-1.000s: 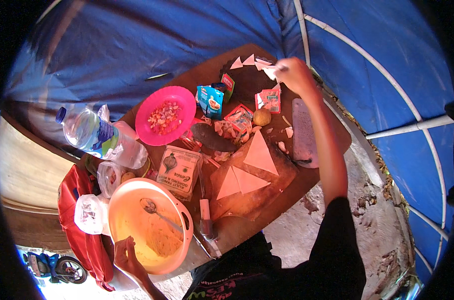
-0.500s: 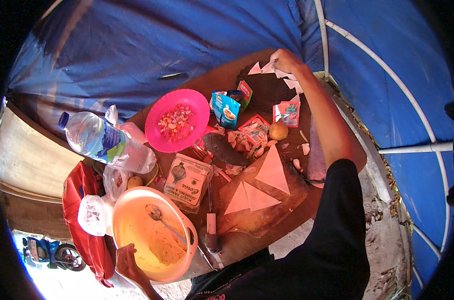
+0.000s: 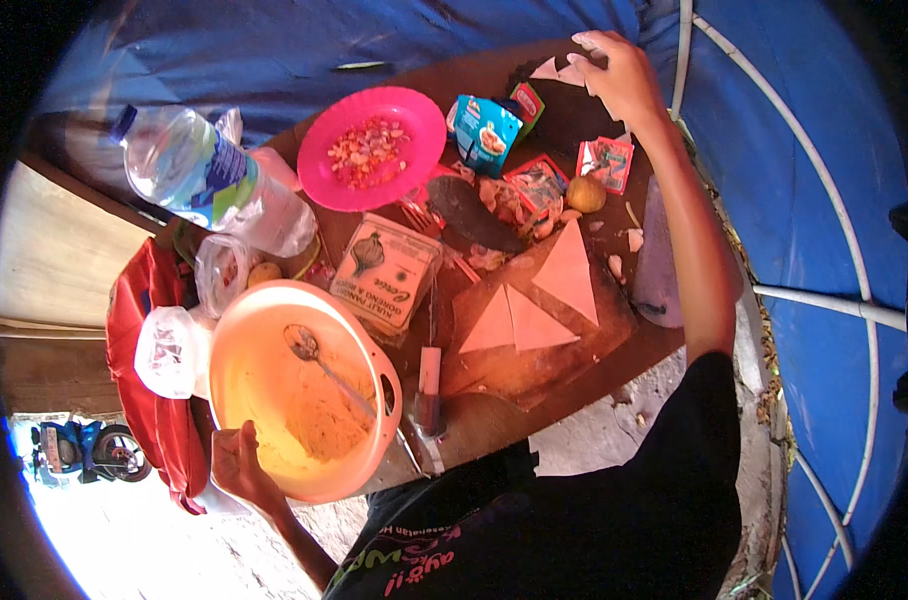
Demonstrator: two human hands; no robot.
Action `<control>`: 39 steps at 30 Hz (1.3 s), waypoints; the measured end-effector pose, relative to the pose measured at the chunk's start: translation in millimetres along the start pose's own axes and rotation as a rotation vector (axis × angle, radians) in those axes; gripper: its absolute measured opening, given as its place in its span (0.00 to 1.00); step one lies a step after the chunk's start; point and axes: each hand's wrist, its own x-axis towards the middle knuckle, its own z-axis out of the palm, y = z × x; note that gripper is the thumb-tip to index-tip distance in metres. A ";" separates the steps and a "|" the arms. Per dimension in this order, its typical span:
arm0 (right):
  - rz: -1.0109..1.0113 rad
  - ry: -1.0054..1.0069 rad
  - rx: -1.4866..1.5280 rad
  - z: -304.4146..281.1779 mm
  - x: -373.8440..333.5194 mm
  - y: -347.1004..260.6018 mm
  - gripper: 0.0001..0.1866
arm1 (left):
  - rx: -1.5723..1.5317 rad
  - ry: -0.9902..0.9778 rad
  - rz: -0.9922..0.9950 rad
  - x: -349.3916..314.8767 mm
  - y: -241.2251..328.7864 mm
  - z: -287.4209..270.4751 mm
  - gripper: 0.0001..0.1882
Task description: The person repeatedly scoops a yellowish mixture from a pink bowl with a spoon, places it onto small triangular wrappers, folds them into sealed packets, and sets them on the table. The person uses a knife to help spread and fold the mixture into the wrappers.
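At the table's far right, my right hand reaches over a dark tray. Its thumb and fingers are apart, the fingertips look whitish, and nothing shows between them. Pale folded triangles lie along the tray's edge beside it. My left hand is at the near-left rim of an orange bowl, fingers curled closed; whatever they may hold is hidden. Inside the bowl are a yellowish smeared mixture and a metal spoon. Cut wrapper triangles lie on a wooden board.
A pink plate holds chopped shallots and chillies. Nearby are a large water bottle, a wrapper-skin packet, a dark stone pestle, a blue sachet, a round brown fruit or tuber and a knife.
My right hand has spread its fingers and lifted off the triangles on the tray. My left hand stays by the bowl's rim. The whole view has shifted as my head moved.
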 end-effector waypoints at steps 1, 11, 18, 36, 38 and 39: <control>-0.011 -0.048 0.184 -15.2 -18.8 -21.9 0.14 | -0.023 0.003 -0.010 1.2 0.8 1.8 0.12; 0.506 -0.357 0.142 -36.8 -247.6 -188.5 0.16 | -0.092 -0.259 0.051 9.1 20.4 7.2 0.09; 0.287 -0.302 0.055 -6.1 -259.3 -215.0 0.28 | -0.160 -0.279 -0.118 12.1 19.0 -6.0 0.10; -0.219 -0.537 0.121 3.9 -229.9 -204.0 0.12 | -0.312 0.188 -0.364 17.5 -54.5 -79.2 0.16; -0.193 -0.608 0.162 6.6 -222.4 -203.4 0.13 | -0.298 0.128 -0.251 14.8 -53.9 -76.3 0.15; -0.160 -0.668 0.178 6.8 -217.6 -202.5 0.14 | -0.245 0.148 -0.284 13.9 -52.6 -75.2 0.15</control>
